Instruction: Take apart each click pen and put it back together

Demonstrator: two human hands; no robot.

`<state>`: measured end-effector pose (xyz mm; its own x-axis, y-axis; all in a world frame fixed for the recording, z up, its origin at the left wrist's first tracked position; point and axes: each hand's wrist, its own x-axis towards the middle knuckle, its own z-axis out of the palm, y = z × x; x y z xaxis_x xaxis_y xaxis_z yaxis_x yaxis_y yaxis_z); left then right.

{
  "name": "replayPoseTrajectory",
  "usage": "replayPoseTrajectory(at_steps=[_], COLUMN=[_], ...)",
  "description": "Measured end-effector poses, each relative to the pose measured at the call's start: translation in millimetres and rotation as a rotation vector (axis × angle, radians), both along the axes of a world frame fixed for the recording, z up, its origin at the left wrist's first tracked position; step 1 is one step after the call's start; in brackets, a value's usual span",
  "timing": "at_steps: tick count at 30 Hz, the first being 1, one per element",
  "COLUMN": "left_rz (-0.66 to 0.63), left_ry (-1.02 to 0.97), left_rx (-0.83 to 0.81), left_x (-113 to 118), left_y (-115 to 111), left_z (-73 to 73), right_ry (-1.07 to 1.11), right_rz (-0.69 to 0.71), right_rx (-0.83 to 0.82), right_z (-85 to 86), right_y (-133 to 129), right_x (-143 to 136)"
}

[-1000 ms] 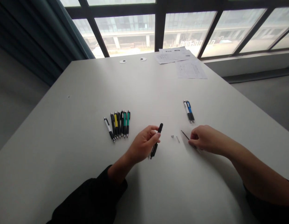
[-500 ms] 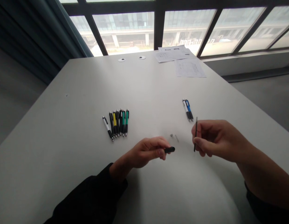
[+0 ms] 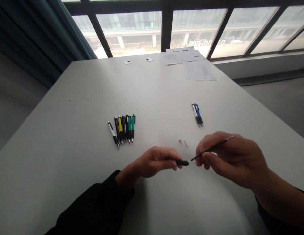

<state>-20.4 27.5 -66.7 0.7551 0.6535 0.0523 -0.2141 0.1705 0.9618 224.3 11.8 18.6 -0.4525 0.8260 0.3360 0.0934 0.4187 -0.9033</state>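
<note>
Slim black pen refill (image 3: 214, 147), pinched in R hand (image 3: 234, 158): long axis slanted, tip twd. black tubular barrel (image 3: 182, 163), gripped in L hand (image 3: 157, 161).

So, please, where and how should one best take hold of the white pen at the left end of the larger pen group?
Probably pinch the white pen across its white barrel, coming from above and from the left. It lies flat and slanted: its far end stands apart from the neighbouring black pen, while their near ends almost meet.
</note>
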Motion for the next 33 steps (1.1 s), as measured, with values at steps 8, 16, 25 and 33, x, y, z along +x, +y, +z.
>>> replayPoseTrajectory(at_steps=[8, 16, 25, 33], left_rz=[0.065, 0.066, 0.113, 0.18], left_ry=[-0.012, 0.015, 0.11, 0.076], left_rx=[-0.086, -0.046, -0.022, -0.102], left_x=[2.3, 2.1, 4.9, 5.2], left_y=[-0.4, -0.2, -0.7, 0.6], left_z=[-4.7, -5.0, -1.8, -3.3], right_ry=[-0.248, -0.197, -0.316, -0.258], right_rz=[0.088, 0.115, 0.123, -0.016], right_rx=[0.156, 0.154, 0.118, 0.06], right_z=[-8.0, -8.0, -6.5, -14.2], right_y=[8.7, 9.6, 10.6, 13.3], right_x=[-1.0, 0.1, -0.3, -0.4])
